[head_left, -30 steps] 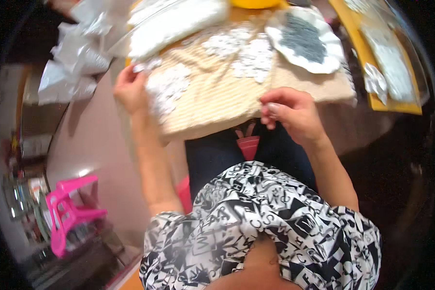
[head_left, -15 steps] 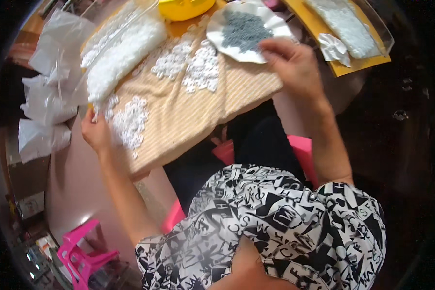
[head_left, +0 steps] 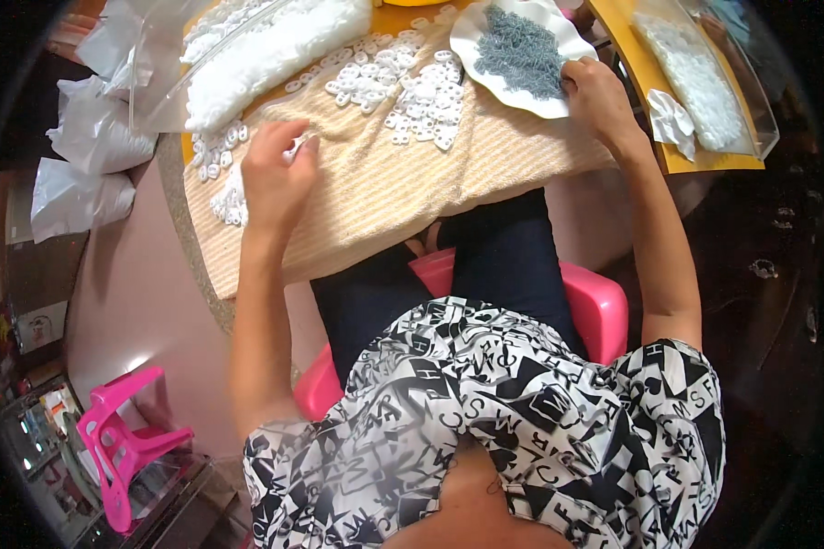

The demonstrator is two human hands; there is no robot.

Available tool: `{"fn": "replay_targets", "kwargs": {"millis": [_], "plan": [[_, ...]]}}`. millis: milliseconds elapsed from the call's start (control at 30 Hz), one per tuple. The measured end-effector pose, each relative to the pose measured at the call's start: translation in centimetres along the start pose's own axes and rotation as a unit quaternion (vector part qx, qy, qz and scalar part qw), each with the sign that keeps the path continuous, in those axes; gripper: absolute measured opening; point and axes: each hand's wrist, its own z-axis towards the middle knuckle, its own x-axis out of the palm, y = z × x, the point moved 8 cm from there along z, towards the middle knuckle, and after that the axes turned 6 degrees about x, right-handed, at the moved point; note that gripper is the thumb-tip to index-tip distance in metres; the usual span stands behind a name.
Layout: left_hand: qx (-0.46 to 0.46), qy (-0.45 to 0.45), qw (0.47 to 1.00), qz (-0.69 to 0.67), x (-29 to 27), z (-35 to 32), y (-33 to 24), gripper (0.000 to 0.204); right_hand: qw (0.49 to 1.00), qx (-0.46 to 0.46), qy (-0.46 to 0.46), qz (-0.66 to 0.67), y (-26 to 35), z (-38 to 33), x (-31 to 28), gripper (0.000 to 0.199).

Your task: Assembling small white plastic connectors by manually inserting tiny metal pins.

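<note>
My left hand (head_left: 279, 178) is over the left part of the striped cloth (head_left: 375, 201), fingers closed on a small white plastic piece (head_left: 293, 148). Beneath and beside this hand lie loose white pieces (head_left: 231, 197) of the same sort. My right hand (head_left: 602, 102) is at the right rim of a white wavy-edged plate (head_left: 478, 78), its fingertips pinched together. The plate bears a heap of small thin grey pieces (head_left: 520, 57), perhaps screws. Whatever the right fingertips hold is too small to make out. More white pieces (head_left: 426, 108) lie in clusters at mid-cloth.
A clear bin heaped with white pieces (head_left: 265, 69) stands at the far left. On the right, a yellow board (head_left: 710, 163) bears another clear container of white pieces (head_left: 687, 78) and crumpled white paper (head_left: 671, 123). White bags (head_left: 73, 197) and a pink stool (head_left: 128, 439) are at left.
My left hand has come from the table's left edge rightward over the cloth, with a white piece in its fingers. The right fingertips have moved to the plate's right rim. The view has shifted.
</note>
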Motion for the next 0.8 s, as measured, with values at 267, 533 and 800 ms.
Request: {"fn": "replay_targets", "kwargs": {"millis": [267, 533, 800], "plan": [[0.086, -0.021, 0.995, 0.055, 4.3, 3.5, -0.9, 0.014, 0.999, -0.026, -0.007, 0.022, 0.4, -0.2, -0.9, 0.016], [0.135, 0.041, 0.988, -0.069, 6.5, 1.2, -4.9, 0.016, 0.999, -0.04, -0.023, 0.021, 0.8, -0.1, -0.1, 0.012], [0.2, 0.061, 0.978, 0.011, 7.2, 0.3, -6.6, 0.008, 0.991, -0.03, -0.061, 0.117, 0.2, -0.5, -1.4, 0.012]]}}
